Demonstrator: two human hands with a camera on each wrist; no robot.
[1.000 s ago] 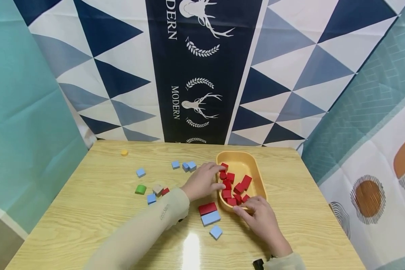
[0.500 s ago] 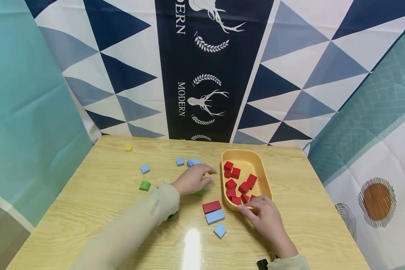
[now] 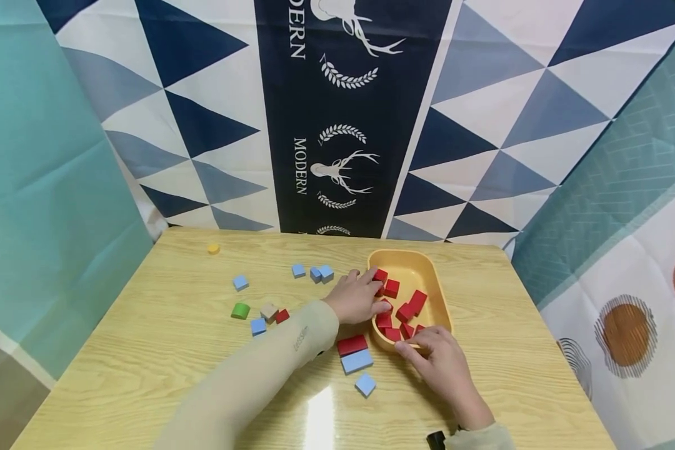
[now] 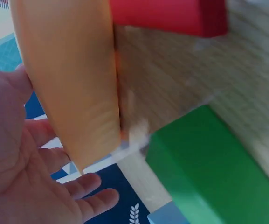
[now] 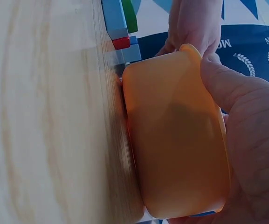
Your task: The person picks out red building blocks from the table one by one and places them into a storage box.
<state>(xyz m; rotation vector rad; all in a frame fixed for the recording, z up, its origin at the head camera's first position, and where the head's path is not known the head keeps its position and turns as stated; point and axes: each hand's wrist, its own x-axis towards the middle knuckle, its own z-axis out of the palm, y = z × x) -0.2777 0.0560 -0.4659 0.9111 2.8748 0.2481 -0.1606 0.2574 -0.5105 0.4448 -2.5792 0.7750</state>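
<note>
My left hand (image 3: 355,300) reaches over the left rim of a yellow-orange tray (image 3: 440,294), fingers loosely spread above red blocks (image 3: 405,312). In the left wrist view, the relaxed fingers (image 4: 85,184) lie beyond the tray wall (image 4: 71,79); no block shows in them. My right hand (image 3: 441,365) grips the tray's near rim, with the thumb (image 5: 227,77) along its edge in the right wrist view. Outside the tray, a long red block (image 3: 352,345) touches a long blue block (image 3: 357,361). A green block (image 4: 213,163) stands beside the tray, hidden by the left arm in the head view.
Left of the tray lie several blue blocks (image 3: 298,270), a green half-round block (image 3: 240,310), a beige block (image 3: 269,312), a small red block (image 3: 282,315) and a yellow round piece (image 3: 213,249). A blue block (image 3: 365,384) lies nearest. Patterned cloth (image 3: 326,125) hangs behind the table.
My left hand has drawn back left from the tray, over a green block, then returned to the tray's left rim. The right hand keeps its grip on the near rim.
</note>
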